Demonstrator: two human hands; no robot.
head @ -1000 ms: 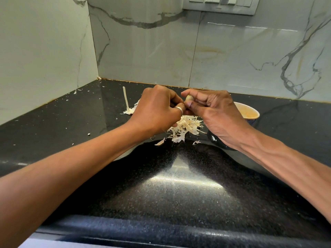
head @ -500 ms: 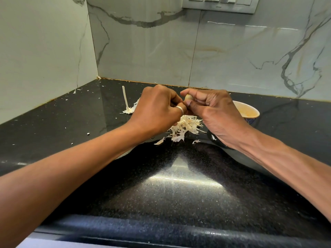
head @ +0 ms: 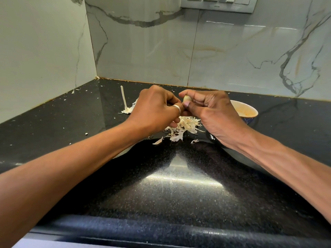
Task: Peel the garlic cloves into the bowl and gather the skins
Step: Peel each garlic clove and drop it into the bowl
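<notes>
My right hand [head: 209, 111] pinches a pale garlic clove [head: 186, 99] between thumb and fingers, held above the counter. My left hand [head: 155, 108], with a silver ring on one finger, is curled right beside the clove; its fingertips are hidden, so what they hold is unclear. Below both hands lies a pile of white garlic skins [head: 182, 128] on the black counter. A small bowl [head: 250, 113] with an orange-cream inside stands behind my right hand, partly hidden by it.
A garlic stem with skin scraps [head: 125, 102] lies left of the hands. Small skin flakes dot the black granite counter [head: 179, 194]. Marble walls meet at the back left corner; a switch panel [head: 218, 2] is high on the back wall.
The hands have drawn slightly apart, with the left hand shifted a little left of the clove. The clove stays in my right hand.
</notes>
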